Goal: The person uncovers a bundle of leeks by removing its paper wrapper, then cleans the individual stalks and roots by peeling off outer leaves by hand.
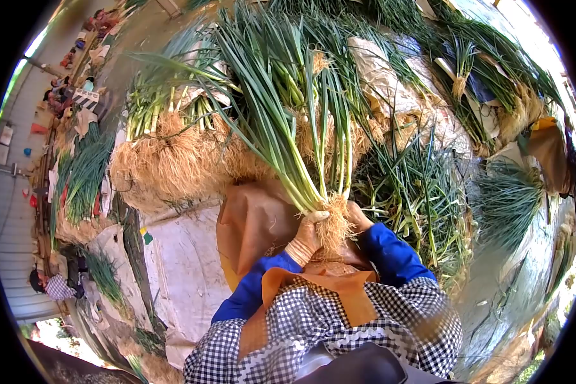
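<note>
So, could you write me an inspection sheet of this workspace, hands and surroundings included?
Surface: dirt-marked pale sheet at left; brown sheet-like material in front of the person.
Job's things: one bunch of long green stalks, leaves pointing away, pale roots toward the person.
Clutter: loose greens heaped at right; rooted bundles ahead, to the left.
Grippers: bare hands; left hand grips the bunch's base, right hand is at its other side, fingers hidden.
Cables: nothing seen near the hands.
Surroundings: person in checked top far left.
</note>
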Demonstrator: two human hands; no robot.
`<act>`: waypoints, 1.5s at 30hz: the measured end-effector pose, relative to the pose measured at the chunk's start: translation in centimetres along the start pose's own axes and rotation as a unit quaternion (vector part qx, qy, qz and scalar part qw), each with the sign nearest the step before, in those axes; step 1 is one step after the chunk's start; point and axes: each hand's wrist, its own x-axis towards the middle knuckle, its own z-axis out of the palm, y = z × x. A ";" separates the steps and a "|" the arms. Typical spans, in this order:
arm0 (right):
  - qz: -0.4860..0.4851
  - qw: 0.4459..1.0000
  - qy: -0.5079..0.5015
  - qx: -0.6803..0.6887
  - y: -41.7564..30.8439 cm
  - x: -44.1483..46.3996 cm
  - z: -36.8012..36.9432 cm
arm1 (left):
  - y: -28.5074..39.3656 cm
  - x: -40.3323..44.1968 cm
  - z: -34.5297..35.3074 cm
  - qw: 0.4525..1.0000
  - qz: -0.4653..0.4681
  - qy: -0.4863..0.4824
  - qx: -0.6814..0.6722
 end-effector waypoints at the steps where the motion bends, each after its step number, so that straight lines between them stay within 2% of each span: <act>1: -0.018 0.943 -0.169 -0.286 1.1 -2.0 -0.5 | 0.2 0.2 -0.9 1.000 0.002 0.001 -0.002; 2: 0.285 0.917 -0.187 -0.209 -3.7 -2.6 -3.7 | 0.2 0.2 -1.7 1.000 0.011 0.000 0.004; 3: 0.300 0.866 -0.287 -0.280 0.5 -5.1 -2.9 | 0.1 0.2 -2.1 1.000 0.019 -0.001 0.012; 5: 0.330 0.836 -0.315 -0.306 0.8 -7.1 -5.9 | 0.4 0.2 -1.0 1.000 0.011 -0.011 0.016; 6: 0.335 0.863 -0.211 -0.313 0.1 -6.3 -6.9 | 0.4 0.3 -1.1 1.000 0.006 -0.018 0.018; 8: 0.272 0.944 0.028 -0.186 -0.6 -3.0 -8.8 | -0.1 0.3 -1.2 0.999 -0.002 0.002 0.036; 9: 0.322 0.929 0.141 0.117 -6.8 -0.4 -11.6 | -0.3 0.4 -0.7 0.999 -0.003 0.000 0.036; 10: 0.325 0.915 0.165 0.174 -7.9 1.5 -11.6 | -0.5 0.3 0.0 0.998 0.003 0.009 0.066; 11: 0.240 0.954 0.179 0.020 -6.7 2.8 -10.5 | -0.6 0.2 0.5 0.995 0.009 0.021 0.097; 12: 0.191 0.961 0.171 -0.099 -6.9 3.7 -9.8 | -0.8 0.4 0.3 0.992 0.008 0.031 0.125; 13: 0.139 0.952 0.162 -0.217 -7.2 4.5 -9.2 | -1.2 0.6 0.0 0.989 0.028 0.042 0.141; 15: 0.142 0.920 0.036 -0.364 -7.6 5.2 -8.9 | -1.5 0.9 -0.2 0.968 0.094 0.070 0.220; 16: 0.155 0.922 0.028 -0.355 -8.5 5.2 -8.6 | -1.5 1.0 -0.2 0.969 0.095 0.069 0.218; 17: 0.121 0.934 0.052 -0.333 -7.7 4.8 -7.7 | -1.5 1.0 -0.3 0.970 0.078 0.091 0.212; 19: 0.161 0.978 0.002 -0.129 -8.7 3.5 -8.4 | -1.6 0.8 -0.4 0.969 0.057 0.116 0.209; 20: 0.157 0.985 0.035 0.062 -9.1 1.7 -8.2 | -1.5 0.9 -0.5 0.977 0.053 0.102 0.177; 21: 0.192 0.962 -0.028 0.190 -12.2 0.3 -10.9 | -1.5 0.9 -0.7 0.984 0.047 0.089 0.144; 23: 0.286 0.910 -0.093 0.286 -10.1 -1.6 -13.1 | -1.3 1.1 -0.9 0.984 0.030 0.102 0.143; 24: 0.335 0.932 -0.031 0.133 -9.7 -1.3 -13.3 | -1.3 1.2 -1.0 0.981 0.024 0.110 0.156; 25: 0.255 0.959 0.063 -0.106 -5.2 -1.2 -11.5 | -1.5 1.2 -1.0 0.978 0.016 0.118 0.170; 27: 0.325 0.940 0.093 0.052 -6.1 1.7 -11.3 | -1.6 1.3 -0.6 0.981 0.028 0.097 0.164; 28: 0.323 0.940 0.092 0.052 -6.8 3.1 -10.9 | -1.6 1.1 -0.3 0.980 0.022 0.098 0.174; 30: 0.272 0.946 0.042 -0.169 -8.5 5.6 -9.6 | -1.5 0.5 0.3 0.977 0.011 0.100 0.187; 31: 0.269 0.938 0.015 -0.216 -8.8 6.3 -9.4 | -1.6 0.7 0.0 0.977 0.017 0.099 0.188; 33: 0.299 0.912 0.016 -0.280 -8.0 6.9 -8.6 | -2.0 1.1 -0.4 0.965 0.097 0.070 0.233; 34: 0.300 0.912 0.013 -0.281 -7.8 6.7 -8.6 | -2.0 1.2 -0.7 0.967 0.087 0.067 0.230; 36: 0.230 0.900 -0.007 -0.370 -7.6 5.5 -8.5 | -2.0 1.3 -1.1 0.969 0.065 0.079 0.227; 37: 0.236 0.899 -0.008 -0.369 -6.8 4.8 -8.1 | -2.1 1.4 -1.1 0.969 0.048 0.086 0.227; 39: 0.106 0.871 0.004 -0.481 -5.1 3.5 -7.0 | -2.0 1.2 -0.5 0.967 0.080 0.072 0.230; 40: 0.061 0.867 0.011 -0.494 -8.4 2.5 -8.0 | -1.7 1.0 -0.3 0.974 0.049 0.071 0.210; 41: 0.069 0.923 0.014 -0.379 -9.3 1.2 -8.3 | -1.6 0.8 0.0 0.979 0.019 0.070 0.189; 42: 0.063 0.964 0.042 -0.255 -9.8 -0.8 -8.4 | -1.7 1.1 -0.7 0.980 0.028 0.066 0.185; 43: 0.056 0.988 0.067 -0.125 -9.8 -2.6 -9.0 | -1.5 1.3 -0.7 0.980 0.029 0.066 0.184; 44: 0.181 0.981 0.037 0.055 -9.9 -3.8 -10.3 | -1.6 1.2 -0.8 0.978 0.037 0.071 0.195; 45: 0.298 0.926 0.007 0.232 -10.0 -5.1 -12.0 | -1.5 1.2 -0.9 0.975 0.045 0.075 0.206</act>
